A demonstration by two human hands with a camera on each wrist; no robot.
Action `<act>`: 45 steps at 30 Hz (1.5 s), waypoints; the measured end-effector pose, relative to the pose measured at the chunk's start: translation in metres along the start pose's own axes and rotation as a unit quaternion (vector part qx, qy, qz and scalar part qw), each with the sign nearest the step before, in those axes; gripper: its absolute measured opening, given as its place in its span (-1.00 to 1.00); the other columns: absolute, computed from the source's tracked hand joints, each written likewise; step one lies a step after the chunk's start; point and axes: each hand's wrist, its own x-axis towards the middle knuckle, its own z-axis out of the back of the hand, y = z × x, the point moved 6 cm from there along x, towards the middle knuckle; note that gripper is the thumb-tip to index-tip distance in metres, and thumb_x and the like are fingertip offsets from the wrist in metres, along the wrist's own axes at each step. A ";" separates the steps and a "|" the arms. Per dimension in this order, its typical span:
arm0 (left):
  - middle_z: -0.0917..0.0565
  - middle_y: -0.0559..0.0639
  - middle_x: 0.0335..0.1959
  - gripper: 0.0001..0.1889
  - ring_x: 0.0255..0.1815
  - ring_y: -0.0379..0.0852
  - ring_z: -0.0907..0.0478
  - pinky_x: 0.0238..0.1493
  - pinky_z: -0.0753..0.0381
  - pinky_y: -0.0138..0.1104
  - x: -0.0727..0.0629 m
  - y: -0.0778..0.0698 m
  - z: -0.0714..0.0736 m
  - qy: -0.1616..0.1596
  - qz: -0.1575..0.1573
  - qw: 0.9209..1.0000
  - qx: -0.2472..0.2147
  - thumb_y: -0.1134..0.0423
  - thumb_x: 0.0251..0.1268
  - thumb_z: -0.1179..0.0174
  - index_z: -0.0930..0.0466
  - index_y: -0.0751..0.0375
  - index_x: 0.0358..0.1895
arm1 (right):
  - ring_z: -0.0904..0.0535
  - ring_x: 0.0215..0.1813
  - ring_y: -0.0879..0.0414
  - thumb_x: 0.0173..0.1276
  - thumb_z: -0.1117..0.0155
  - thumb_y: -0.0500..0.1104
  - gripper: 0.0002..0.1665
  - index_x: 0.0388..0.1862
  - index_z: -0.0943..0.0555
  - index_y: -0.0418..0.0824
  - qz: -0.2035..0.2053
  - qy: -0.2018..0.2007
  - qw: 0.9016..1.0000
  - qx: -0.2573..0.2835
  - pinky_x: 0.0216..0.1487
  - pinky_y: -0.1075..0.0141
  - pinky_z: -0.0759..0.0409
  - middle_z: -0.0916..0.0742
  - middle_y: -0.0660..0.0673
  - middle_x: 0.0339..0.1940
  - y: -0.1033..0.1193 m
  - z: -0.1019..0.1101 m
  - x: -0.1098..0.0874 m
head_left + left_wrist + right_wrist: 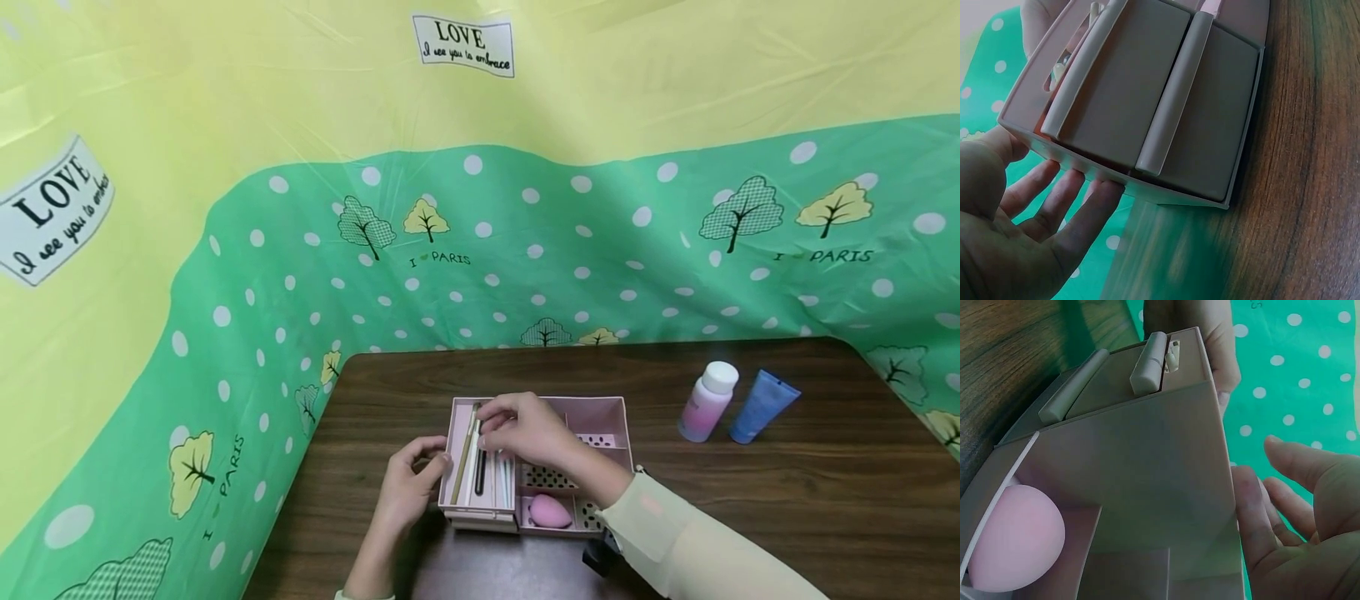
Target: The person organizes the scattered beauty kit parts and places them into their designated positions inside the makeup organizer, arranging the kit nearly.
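The right hand (pixel 528 429), fingers parted and apparently holding nothing, is by the slim black stick (pixel 480 475) inside the pink plastic organizer (pixel 603 408); the left hand's (pixel 405 483) loosely spread fingers touch the organizer's side. Arranging seems underway; next likely calls for a light pinch.

Pale cream, that's the right sleeve (pixel 720 546), long and plain, with a faint reddish patch (pixel 651 505) glowing near the cuff! Tucked at the cuff's lower edge, a small black block (pixel 597 557), and up top a tiny dark piece (pixel 640 470) peeks out. Across to the left sleeve (pixel 363 596): just a pale sliver, a match! Both hands bare, fingers (pixel 1088 225) slender and tapering.
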 end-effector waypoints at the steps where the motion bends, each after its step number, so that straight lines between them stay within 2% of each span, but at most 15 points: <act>1: -0.58 0.20 -0.09 -0.68 -0.31 -0.12 -0.63 -0.38 -0.78 -0.17 0.000 0.000 0.000 0.001 0.001 1.000 -0.002 0.35 0.37 -0.27 -0.64 0.31 0.15 | -0.72 -0.34 0.02 0.15 -0.55 -0.31 -0.51 0.10 -0.69 -0.35 0.003 -0.001 1.000 -0.003 -0.32 0.16 -0.77 -0.78 -0.18 -0.19 0.000 0.001 -0.001; 5: -0.57 0.20 -0.08 -0.67 -0.30 -0.13 -0.62 -0.36 -0.78 -0.15 0.000 0.000 -0.001 0.002 0.004 1.000 -0.007 0.35 0.37 -0.27 -0.64 0.32 0.16 | -0.72 -0.28 0.09 0.16 -0.55 -0.30 -0.51 0.10 -0.69 -0.34 0.015 0.002 1.000 -0.008 -0.32 0.20 -0.75 -0.79 -0.20 -0.15 0.002 0.007 -0.006; 10: -0.58 0.20 -0.07 -0.67 -0.29 -0.12 -0.62 -0.36 -0.78 -0.15 0.000 0.000 -0.001 0.001 0.002 1.000 0.000 0.34 0.38 -0.27 -0.63 0.32 0.17 | -0.71 -0.23 0.06 0.17 -0.54 -0.31 -0.51 0.11 -0.67 -0.38 0.020 0.004 1.000 0.013 -0.25 0.05 -0.79 -0.77 -0.24 -0.13 0.002 0.015 -0.010; 13: -0.59 0.19 -0.08 -0.67 -0.30 -0.12 -0.61 -0.39 -0.77 -0.17 0.000 0.000 -0.001 -0.001 -0.002 1.000 0.008 0.32 0.38 -0.27 -0.64 0.31 0.17 | -0.71 -0.20 0.05 0.17 -0.54 -0.30 -0.52 0.09 -0.67 -0.38 0.024 -0.007 1.000 0.005 -0.19 0.11 -0.78 -0.76 -0.22 -0.14 0.000 0.022 -0.013; 18: -0.60 0.19 -0.09 -0.67 -0.33 -0.13 -0.61 -0.41 -0.76 -0.19 -0.001 0.001 -0.001 -0.001 -0.003 1.000 0.009 0.33 0.38 -0.27 -0.64 0.30 0.17 | -0.70 -0.15 0.03 0.17 -0.55 -0.28 -0.55 0.05 -0.69 -0.37 0.039 -0.023 0.999 -0.019 -0.14 0.35 -0.72 -0.77 -0.22 -0.15 -0.006 0.035 -0.018; 29: -0.58 0.21 -0.07 -0.66 -0.31 -0.11 -0.63 -0.39 -0.78 -0.20 -0.003 0.001 -0.001 -0.001 0.000 1.000 0.004 0.34 0.39 -0.26 -0.62 0.32 0.18 | -0.72 -0.14 -0.04 0.20 -0.55 -0.26 -0.60 0.01 -0.70 -0.32 0.045 -0.052 0.997 -0.024 -0.20 0.33 -0.73 -0.77 -0.25 -0.13 -0.013 0.068 -0.038; 38: -0.59 0.19 -0.09 -0.66 -0.34 -0.11 -0.64 -0.40 -0.78 -0.18 -0.003 0.002 -0.003 0.003 0.002 1.000 -0.005 0.34 0.39 -0.25 -0.62 0.33 0.18 | -0.71 -0.25 0.07 0.20 -0.56 -0.24 -0.55 0.04 -0.68 -0.36 0.024 -0.090 0.995 -0.036 -0.36 0.27 -0.70 -0.77 -0.23 -0.16 -0.027 0.100 -0.056; 45: -0.60 0.20 -0.08 -0.66 -0.33 -0.11 -0.64 -0.38 -0.78 -0.17 -0.003 0.001 -0.003 0.001 0.001 1.000 -0.004 0.34 0.38 -0.25 -0.62 0.32 0.18 | -0.69 -0.28 0.07 0.24 -0.55 -0.20 -0.51 0.09 -0.66 -0.37 -0.009 -0.120 0.992 -0.048 -0.36 0.23 -0.70 -0.75 -0.20 -0.18 -0.043 0.123 -0.073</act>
